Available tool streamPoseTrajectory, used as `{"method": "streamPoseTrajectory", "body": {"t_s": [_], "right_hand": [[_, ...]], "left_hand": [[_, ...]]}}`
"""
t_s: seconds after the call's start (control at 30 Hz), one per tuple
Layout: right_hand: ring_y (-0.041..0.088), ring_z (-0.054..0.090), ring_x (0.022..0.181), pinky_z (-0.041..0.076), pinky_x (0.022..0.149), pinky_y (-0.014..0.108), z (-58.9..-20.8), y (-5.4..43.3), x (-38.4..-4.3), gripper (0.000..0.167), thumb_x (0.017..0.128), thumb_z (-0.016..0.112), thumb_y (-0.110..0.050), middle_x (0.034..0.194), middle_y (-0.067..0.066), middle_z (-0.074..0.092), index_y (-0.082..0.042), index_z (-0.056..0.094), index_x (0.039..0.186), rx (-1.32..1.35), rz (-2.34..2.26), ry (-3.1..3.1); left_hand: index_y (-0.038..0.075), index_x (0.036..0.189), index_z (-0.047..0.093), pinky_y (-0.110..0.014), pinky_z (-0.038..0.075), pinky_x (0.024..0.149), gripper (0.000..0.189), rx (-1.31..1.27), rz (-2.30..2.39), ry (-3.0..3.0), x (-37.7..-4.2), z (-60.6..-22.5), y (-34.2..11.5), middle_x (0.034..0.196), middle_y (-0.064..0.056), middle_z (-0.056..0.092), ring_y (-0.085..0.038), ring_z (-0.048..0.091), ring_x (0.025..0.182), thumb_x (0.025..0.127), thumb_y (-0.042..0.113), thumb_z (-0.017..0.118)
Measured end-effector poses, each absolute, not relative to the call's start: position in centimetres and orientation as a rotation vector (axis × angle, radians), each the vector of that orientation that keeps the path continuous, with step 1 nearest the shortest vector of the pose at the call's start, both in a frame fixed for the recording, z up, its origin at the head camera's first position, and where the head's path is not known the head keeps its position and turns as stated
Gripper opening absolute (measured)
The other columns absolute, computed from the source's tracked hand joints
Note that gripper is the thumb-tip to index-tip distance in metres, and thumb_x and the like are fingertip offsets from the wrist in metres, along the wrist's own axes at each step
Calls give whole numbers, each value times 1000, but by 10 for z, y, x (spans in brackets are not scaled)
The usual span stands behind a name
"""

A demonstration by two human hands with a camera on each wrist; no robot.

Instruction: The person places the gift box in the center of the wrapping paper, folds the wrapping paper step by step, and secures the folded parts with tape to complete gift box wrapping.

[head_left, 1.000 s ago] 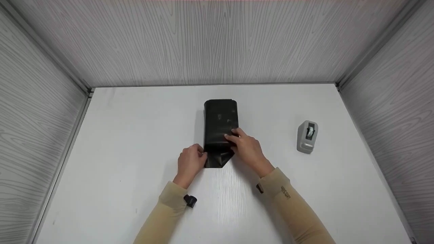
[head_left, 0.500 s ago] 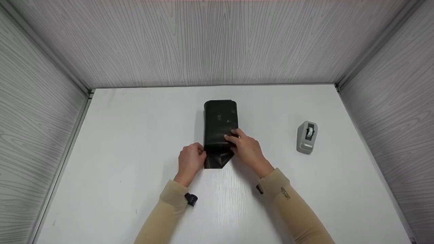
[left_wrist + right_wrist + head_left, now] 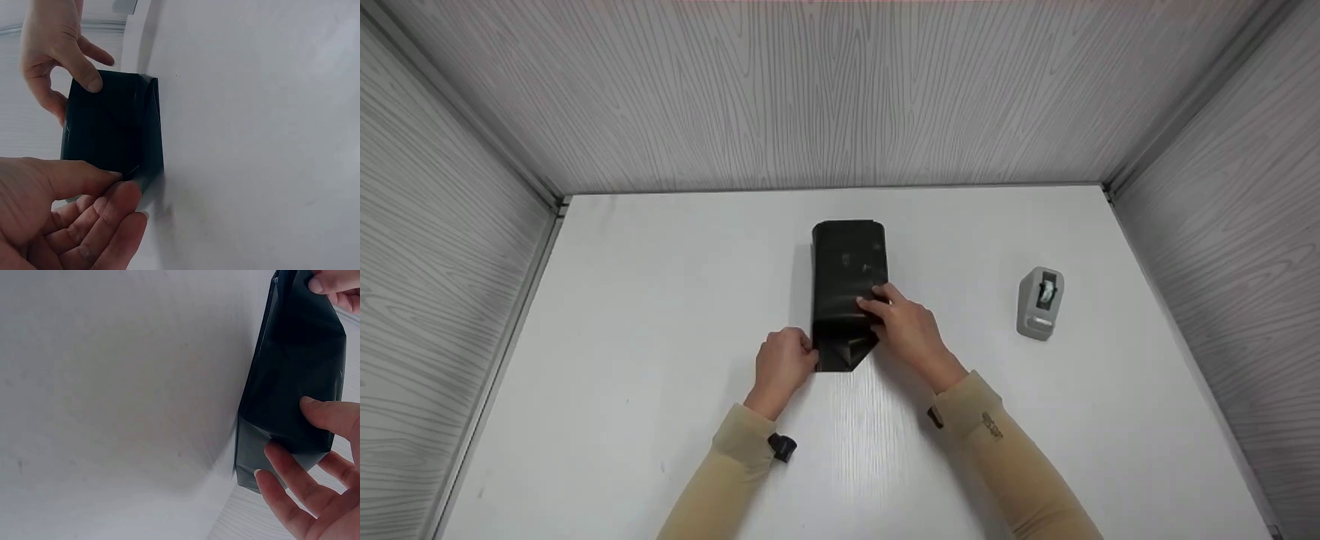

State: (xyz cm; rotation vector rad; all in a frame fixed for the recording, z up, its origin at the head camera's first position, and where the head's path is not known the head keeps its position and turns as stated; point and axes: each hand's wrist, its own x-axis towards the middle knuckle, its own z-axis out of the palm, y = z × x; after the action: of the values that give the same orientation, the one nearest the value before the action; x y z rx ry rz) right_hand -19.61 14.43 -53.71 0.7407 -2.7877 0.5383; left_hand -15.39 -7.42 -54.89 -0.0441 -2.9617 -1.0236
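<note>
I have the black package lying on the bench, roughly midway between its left and right edges and closer to the far edge than the near one, long sides running toward me. A folded flap sticks out at its near end, the right corner slanted. The left hand pinches the flap's left side between thumb and fingertips. The right hand grips the package's right side toward the near end, thumb on the top face, other fingers spread about the side.

The wrapping shines and creases sharply, so I'd judge it thin, pliable, a bit slippery, and easy to crumple at the flap. The body keeps its block shape, so I'd expect firm contents; its weight I can't tell. I'd take hold of the flap by its side edges, steadying the body by its long sides.

A gray tape dispenser stands toward the bench's right edge, well apart from both hands.
</note>
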Motion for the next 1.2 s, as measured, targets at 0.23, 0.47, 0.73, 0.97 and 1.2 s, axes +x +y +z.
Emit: {"method": "streamPoseTrajectory", "body": {"t_s": [0.23,0.47,0.73,0.97,1.2], "right_hand": [[34,66,72,54,65,43,-537,144,-197,46,84,78,-6,125,10,57,-22,70,126,744,521,-2788],[34,66,74,54,66,43,-536,144,-197,46,84,77,-4,125,11,57,-21,70,125,745,525,-2782],[33,66,74,54,65,42,-538,144,-196,47,83,78,-4,126,11,56,-20,70,126,752,520,-2776],[33,67,76,54,65,42,-538,145,-196,47,84,78,-5,127,10,55,-21,69,127,765,536,-2768],[33,67,73,54,63,42,-538,145,-197,46,84,78,-5,127,10,56,-21,69,126,756,531,-2766]], "left_hand": [[8,68,68,-36,47,51,12,-47,-980,-3002,-153,-550,-76,64,-2,64,-17,55,55,80,7,70],[6,84,72,-37,51,59,5,-51,-1136,-2887,-155,-551,-80,76,-3,68,-18,62,66,84,11,71],[5,89,70,-34,52,64,6,22,-1474,-2690,-163,-555,-82,79,-3,67,-16,64,70,86,10,69],[5,89,70,-35,51,67,6,83,-1534,-2700,-165,-555,-82,81,-3,68,-17,66,72,86,9,68],[5,92,68,-33,50,65,14,82,-1587,-2721,-162,-555,-83,80,-3,66,-16,64,70,79,-2,70]]}}
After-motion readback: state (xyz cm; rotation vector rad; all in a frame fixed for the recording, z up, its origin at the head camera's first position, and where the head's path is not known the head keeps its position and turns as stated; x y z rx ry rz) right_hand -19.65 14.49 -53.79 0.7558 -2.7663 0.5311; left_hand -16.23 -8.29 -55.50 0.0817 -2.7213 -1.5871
